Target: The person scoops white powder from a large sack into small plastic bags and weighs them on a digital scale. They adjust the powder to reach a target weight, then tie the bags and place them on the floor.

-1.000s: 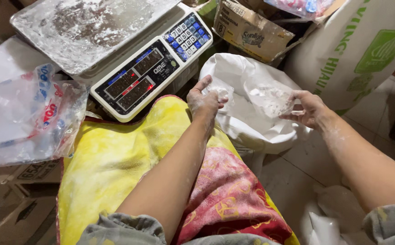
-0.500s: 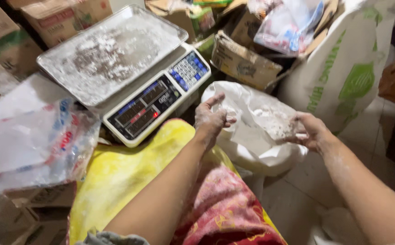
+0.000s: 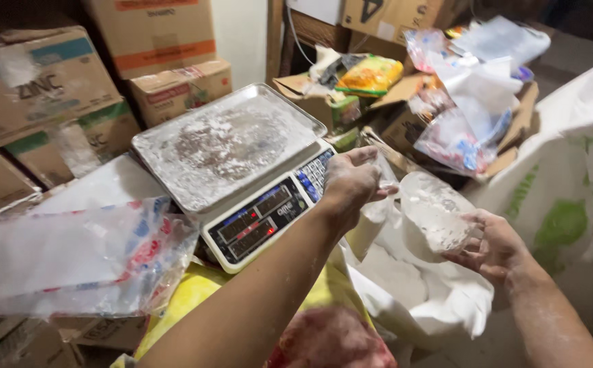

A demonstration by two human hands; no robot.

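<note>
Far left: stack of clear plastic bags (image 3: pixel 65 259) with red and blue print, glossy and crinkled, lying flat, right edge just beside the scale. Behind it, brown cardboard boxes (image 3: pixel 44 95) piled to the top edge, no room that side.

Centre: digital scale (image 3: pixel 242 177), rectangular metal pan dusted with white powder, thickest in the middle. Keypad and red-lit display face the person. The front corner overhangs a yellow cloth (image 3: pixel 194 300) on the lap. Pan is the only open flat surface in view.

Left hand (image 3: pixel 351 184), powder-coated, sits over the scale's keypad corner. Grip pinched shut on the upper edge of a small clear plastic bag (image 3: pixel 433 211).

The bag hangs between both hands, just right of the scale, mouth toward the left hand, white powder clumped inside, film cloudy with dust.

Right hand (image 3: pixel 491 249) is cupped under the bag's lower right side, fingers curled against the film, holding it from below.

Under the hands: large white sack (image 3: pixel 419 300), soft, crumpled folds, open room only above it.

Right: tall white woven sack with green print (image 3: pixel 555 204), close beside the right forearm. Behind: open carton with loose plastic packets (image 3: pixel 460 129), cluttered.
</note>
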